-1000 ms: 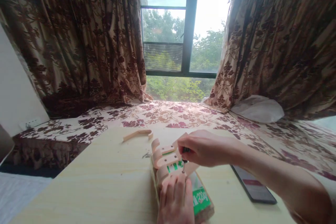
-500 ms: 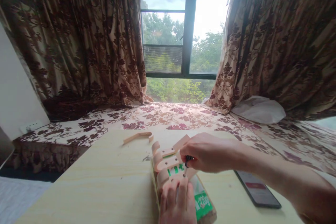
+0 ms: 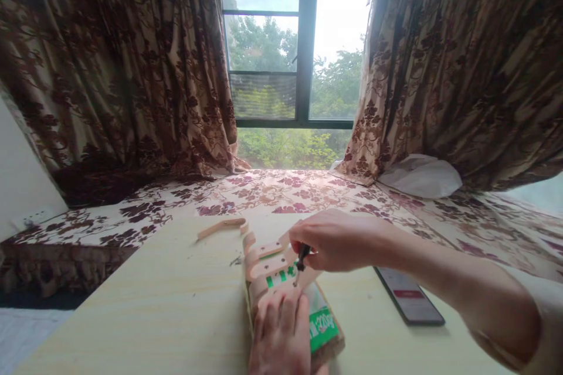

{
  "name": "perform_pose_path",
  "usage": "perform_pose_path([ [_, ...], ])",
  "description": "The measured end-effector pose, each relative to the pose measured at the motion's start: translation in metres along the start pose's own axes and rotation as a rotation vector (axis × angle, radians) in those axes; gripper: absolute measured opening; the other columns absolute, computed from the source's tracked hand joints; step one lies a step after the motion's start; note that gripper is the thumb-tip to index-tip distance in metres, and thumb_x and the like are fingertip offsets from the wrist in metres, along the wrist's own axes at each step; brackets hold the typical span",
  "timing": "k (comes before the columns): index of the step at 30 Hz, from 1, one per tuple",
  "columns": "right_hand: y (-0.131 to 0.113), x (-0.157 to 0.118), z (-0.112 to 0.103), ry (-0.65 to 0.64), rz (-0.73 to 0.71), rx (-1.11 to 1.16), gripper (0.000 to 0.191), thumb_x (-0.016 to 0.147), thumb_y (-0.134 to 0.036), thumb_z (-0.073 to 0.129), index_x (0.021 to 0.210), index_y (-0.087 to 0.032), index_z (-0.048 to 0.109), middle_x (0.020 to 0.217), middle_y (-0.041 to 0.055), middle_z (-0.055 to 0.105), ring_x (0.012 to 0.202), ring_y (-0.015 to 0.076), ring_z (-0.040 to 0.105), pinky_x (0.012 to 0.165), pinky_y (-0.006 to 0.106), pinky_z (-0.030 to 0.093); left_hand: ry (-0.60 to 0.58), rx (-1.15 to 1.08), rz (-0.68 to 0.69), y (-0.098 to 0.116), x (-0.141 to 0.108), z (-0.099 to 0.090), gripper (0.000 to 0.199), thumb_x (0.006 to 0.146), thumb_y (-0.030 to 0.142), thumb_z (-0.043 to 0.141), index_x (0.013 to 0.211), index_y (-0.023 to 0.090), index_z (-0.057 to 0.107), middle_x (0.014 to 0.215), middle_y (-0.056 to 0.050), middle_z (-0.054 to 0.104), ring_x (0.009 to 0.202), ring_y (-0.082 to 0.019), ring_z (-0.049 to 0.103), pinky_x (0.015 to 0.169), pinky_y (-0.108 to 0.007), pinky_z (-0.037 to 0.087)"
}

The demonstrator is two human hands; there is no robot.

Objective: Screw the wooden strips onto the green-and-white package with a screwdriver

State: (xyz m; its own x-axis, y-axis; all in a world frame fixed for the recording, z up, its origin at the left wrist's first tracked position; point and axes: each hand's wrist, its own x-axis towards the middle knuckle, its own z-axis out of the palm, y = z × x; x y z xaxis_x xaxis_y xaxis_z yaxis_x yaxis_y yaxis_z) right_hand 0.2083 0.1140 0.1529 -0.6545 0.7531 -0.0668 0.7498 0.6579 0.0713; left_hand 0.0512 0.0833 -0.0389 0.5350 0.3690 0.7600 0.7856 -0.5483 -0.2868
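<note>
My right hand (image 3: 328, 241) is closed around the dark handle of a screwdriver (image 3: 302, 256), its thin shaft pointing down at the nearest wooden strip (image 3: 281, 287). The tip meets a small dark spot on that strip, but whether it sits in a screw is too small to tell. My left hand (image 3: 281, 328) presses its bent fingers onto the same strip, close to the tip. Several pale strips with curled ends lie side by side across a block in green-and-white wrapping (image 3: 323, 328). Dark dots mark the farther strips.
A loose hooked wooden strip (image 3: 220, 227) lies at the table's far left, with small dark bits (image 3: 236, 261) near the block. On the right, a phone (image 3: 409, 296) rests under my right forearm. Beyond the pale table (image 3: 145, 304) are a flowered cover (image 3: 264, 187), curtains and a window.
The whole view has shifted, so the table things appear farther left. My right hand has turned, and more of the screwdriver handle shows. My left hand stays on the strip.
</note>
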Motion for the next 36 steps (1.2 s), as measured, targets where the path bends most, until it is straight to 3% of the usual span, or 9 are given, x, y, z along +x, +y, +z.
perform_pose_path([
  [5,0.004,0.001,0.009,0.024,-0.022,0.046,0.02,0.079,-0.018,0.049,0.091,-0.018,0.065,0.091,0.0068,0.071,0.082,0.0171,0.062,0.062,0.024,0.035,0.143,-0.063,-0.131,0.016,0.0,0.012,0.055,0.073,0.065,0.05,0.098,0.017,0.062,0.099,-0.008,0.063,0.098,-0.027,0.05,0.088,-0.04,0.036],
  [10,0.006,0.004,0.021,0.058,0.11,0.022,0.024,0.083,-0.029,0.047,0.086,-0.016,0.067,0.076,0.0074,0.07,0.069,0.0171,0.061,0.053,0.025,0.029,0.21,-0.121,-0.249,0.023,0.001,0.021,0.046,0.075,0.059,0.05,0.097,0.02,0.06,0.098,-0.006,0.063,0.099,-0.026,0.05,0.09,-0.042,0.035],
  [13,0.006,0.005,0.018,0.044,0.145,0.003,0.029,0.084,-0.035,0.046,0.084,-0.015,0.067,0.075,0.0088,0.069,0.066,0.0178,0.06,0.051,0.026,0.027,0.136,-0.096,-0.183,0.016,0.004,0.007,0.048,0.071,0.058,0.055,0.1,0.02,0.06,0.101,-0.005,0.064,0.099,-0.025,0.051,0.089,-0.039,0.036],
  [14,0.007,0.004,0.015,0.037,0.13,0.01,0.028,0.083,-0.036,0.047,0.086,-0.016,0.067,0.076,0.0081,0.07,0.066,0.0176,0.06,0.051,0.026,0.027,0.038,-0.089,-0.118,0.013,0.005,0.001,0.05,0.07,0.057,0.058,0.104,0.021,0.059,0.105,-0.004,0.064,0.101,-0.024,0.051,0.089,-0.037,0.037],
  [17,0.009,0.002,0.008,0.018,0.036,0.047,0.023,0.079,-0.031,0.053,0.096,-0.02,0.065,0.081,0.0041,0.069,0.069,0.0159,0.059,0.052,0.024,0.028,-0.024,-0.072,-0.081,0.008,0.005,-0.011,0.056,0.063,0.052,0.065,0.107,0.018,0.059,0.107,-0.005,0.064,0.102,-0.025,0.052,0.089,-0.037,0.038],
  [22,0.01,0.0,0.013,0.025,-0.003,0.08,0.019,0.081,-0.022,0.048,0.089,-0.02,0.065,0.08,0.0041,0.069,0.072,0.0147,0.058,0.056,0.023,0.03,-0.096,-0.094,-0.083,0.008,0.001,-0.01,0.061,0.063,0.053,0.066,0.112,0.018,0.057,0.114,-0.005,0.062,0.105,-0.026,0.053,0.091,-0.038,0.04],
  [27,0.009,0.006,0.023,0.067,0.139,0.099,0.027,0.082,-0.033,0.047,0.084,-0.016,0.068,0.072,0.0066,0.066,0.064,0.0144,0.053,0.053,0.024,0.029,-0.092,-0.052,-0.049,0.008,0.003,-0.009,0.061,0.063,0.049,0.065,0.113,0.016,0.056,0.115,-0.007,0.063,0.106,-0.027,0.055,0.09,-0.039,0.043],
  [33,0.028,-0.009,0.017,-0.06,0.205,0.241,0.027,0.077,-0.039,0.055,0.075,-0.017,0.07,0.059,0.0003,0.06,0.051,0.0106,0.047,0.048,0.022,0.029,-0.047,-0.088,-0.041,0.003,-0.012,-0.027,0.065,0.067,0.041,0.064,0.124,0.014,0.048,0.124,-0.011,0.055,0.116,-0.027,0.049,0.088,-0.036,0.048],
  [36,0.038,-0.024,0.033,0.178,0.211,0.504,0.025,0.081,-0.035,0.053,0.082,-0.015,0.067,0.07,0.0012,0.063,0.062,0.0112,0.052,0.055,0.021,0.036,0.028,-0.213,-0.259,0.002,-0.025,-0.037,0.048,0.075,0.036,0.061,0.119,0.022,0.05,0.116,-0.009,0.055,0.107,-0.023,0.053,0.085,-0.034,0.05],
])
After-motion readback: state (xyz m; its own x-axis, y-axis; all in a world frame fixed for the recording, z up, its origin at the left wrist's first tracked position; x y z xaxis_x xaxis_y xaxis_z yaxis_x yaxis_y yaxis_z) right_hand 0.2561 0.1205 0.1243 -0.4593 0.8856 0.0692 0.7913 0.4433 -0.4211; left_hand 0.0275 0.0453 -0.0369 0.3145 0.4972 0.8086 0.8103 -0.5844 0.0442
